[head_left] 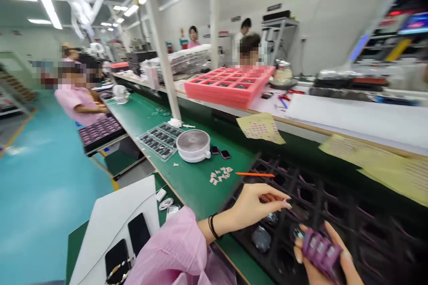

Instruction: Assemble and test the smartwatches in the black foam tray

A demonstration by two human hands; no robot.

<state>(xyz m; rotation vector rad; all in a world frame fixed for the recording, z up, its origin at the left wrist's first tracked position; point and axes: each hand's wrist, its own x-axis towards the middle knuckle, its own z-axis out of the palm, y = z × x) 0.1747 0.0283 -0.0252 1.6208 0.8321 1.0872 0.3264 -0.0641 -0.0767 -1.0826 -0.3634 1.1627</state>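
My left hand (254, 207), with a dark bracelet at the wrist and a pink sleeve behind it, hangs empty just above a black compartment tray (321, 196). Its fingertips point into the tray, near a dark grey rounded object (261, 238) lying in one compartment. My right hand (317, 254) grips a purple strip (323, 251) carrying small pale squares, low over the tray's near corner. A second small round object (271, 218) sits close to my left fingertips. Part of the tray is hidden under my hands.
On the green bench, an orange stick (254, 174) lies near small pale pieces (220, 175), a white fan (193, 145), and a grey tray (160, 141). A pink foam tray (229, 87) stands on the far shelf. A co-worker (78, 102) in pink sits at left.
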